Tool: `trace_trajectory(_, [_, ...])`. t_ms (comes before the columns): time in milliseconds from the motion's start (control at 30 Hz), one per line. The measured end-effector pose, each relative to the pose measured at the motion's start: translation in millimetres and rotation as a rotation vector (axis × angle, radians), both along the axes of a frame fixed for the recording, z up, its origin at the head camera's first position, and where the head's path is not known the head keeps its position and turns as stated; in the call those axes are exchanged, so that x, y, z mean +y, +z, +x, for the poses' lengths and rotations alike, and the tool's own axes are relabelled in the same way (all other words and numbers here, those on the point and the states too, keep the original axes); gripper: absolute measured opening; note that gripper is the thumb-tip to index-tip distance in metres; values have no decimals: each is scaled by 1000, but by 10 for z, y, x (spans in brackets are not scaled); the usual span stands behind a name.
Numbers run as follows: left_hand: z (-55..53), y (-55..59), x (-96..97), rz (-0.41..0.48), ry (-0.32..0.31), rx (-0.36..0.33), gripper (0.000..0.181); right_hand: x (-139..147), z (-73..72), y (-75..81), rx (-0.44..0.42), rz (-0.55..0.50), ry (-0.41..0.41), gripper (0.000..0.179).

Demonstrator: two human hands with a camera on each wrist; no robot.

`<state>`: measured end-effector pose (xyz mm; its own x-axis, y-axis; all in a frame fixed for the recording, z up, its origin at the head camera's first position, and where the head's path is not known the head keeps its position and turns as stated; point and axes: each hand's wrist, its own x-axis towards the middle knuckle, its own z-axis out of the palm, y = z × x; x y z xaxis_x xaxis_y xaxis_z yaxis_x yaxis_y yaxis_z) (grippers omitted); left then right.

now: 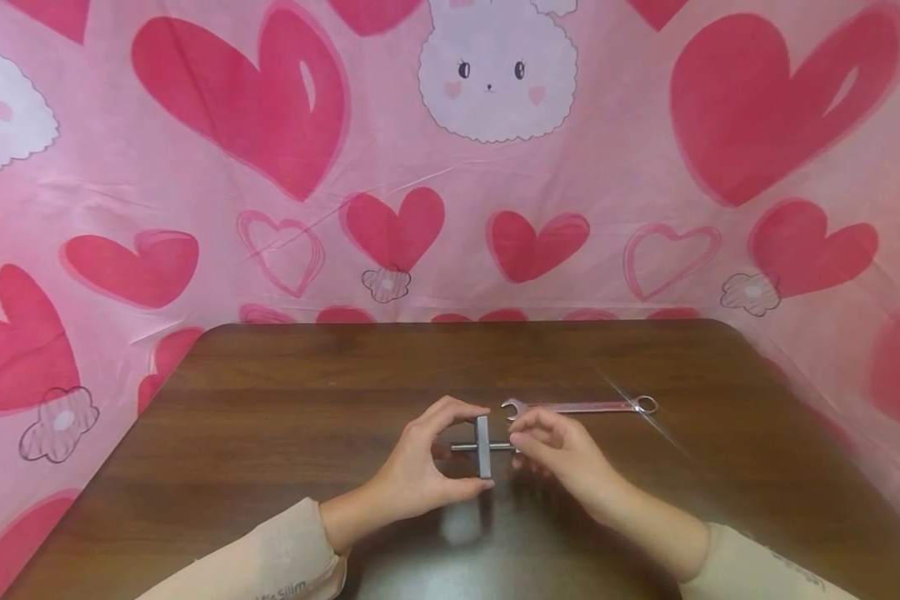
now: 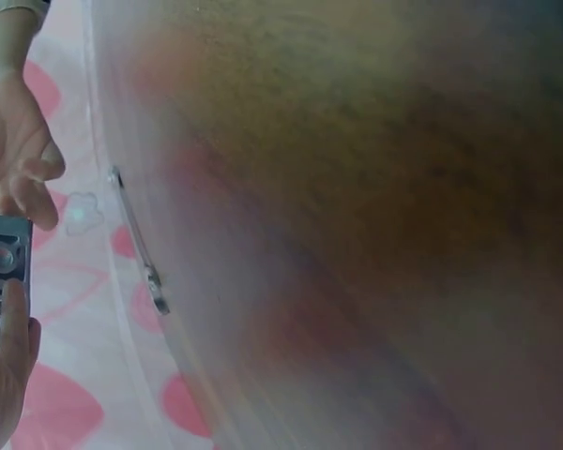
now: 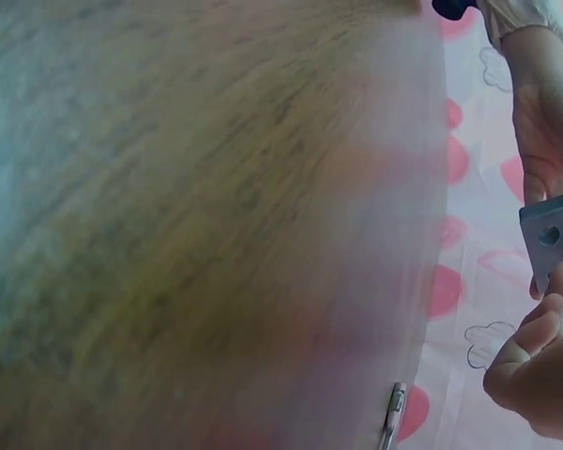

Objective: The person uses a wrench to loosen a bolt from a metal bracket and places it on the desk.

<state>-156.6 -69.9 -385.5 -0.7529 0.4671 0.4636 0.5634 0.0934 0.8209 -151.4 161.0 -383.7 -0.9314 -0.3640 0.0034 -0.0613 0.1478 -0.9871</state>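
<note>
A thick grey metal plate (image 1: 483,450) stands on edge above the table, and my left hand (image 1: 408,467) grips it by its top and bottom edges between fingers and thumb. Through the plate runs a slim metal bolt (image 1: 462,447), sticking out on both sides. My right hand (image 1: 562,454) pinches the bolt's right end, whose tip the fingers hide. Recesses and a round hole show on the plate (image 2: 21,251) in the left wrist view. From the right wrist side, the plate (image 3: 544,234) has a hole near the right hand's fingers.
Behind the right hand, a combination wrench (image 1: 585,407) lies on the dark brown wooden table (image 1: 270,442), open jaw to the left, ring end to the right. A pink cloth (image 1: 465,175) with hearts hangs around the table's far side and flanks.
</note>
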Motion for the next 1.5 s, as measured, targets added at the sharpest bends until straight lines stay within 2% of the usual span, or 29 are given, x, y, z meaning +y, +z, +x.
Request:
trace_trajectory(200, [-8,0,-9,2,5,-17,70,26,29,-25,83,-25,23,38])
trace_trajectory(367, [-17,-12,-12,7,-9,-21,71,38,26,-33,19,-52,41,34])
trace_trajectory(467, [-15,-15,-9,7,-8,-12,70,40,14,-44,-20,-53,50,26])
trace_trajectory(600, [-9,-5,0,2,-3,-23,70,24,10,-39,-20,-55,26,15])
trace_trajectory(800, [-11,14,8,2,-4,-14,70,-15,31,16,-55,-62,-55,18])
trace_trajectory(933, [-16,21,2,-6,13,-7,71,-20,41,31,-54,-25,-84,24])
trace_trajectory(1100, [-27,13,-6,-31,57,24,69,-12,66,17,32,-23,-60,37])
trace_trajectory(1233, [-36,6,-6,-29,56,35,67,-7,65,7,6,-39,-49,39])
trace_trajectory(1367, [-32,11,-2,-17,40,26,68,0,43,-5,-59,-43,-36,30])
trace_trajectory(1500, [-28,9,-1,-31,41,22,70,3,21,-27,-72,-66,-28,12])
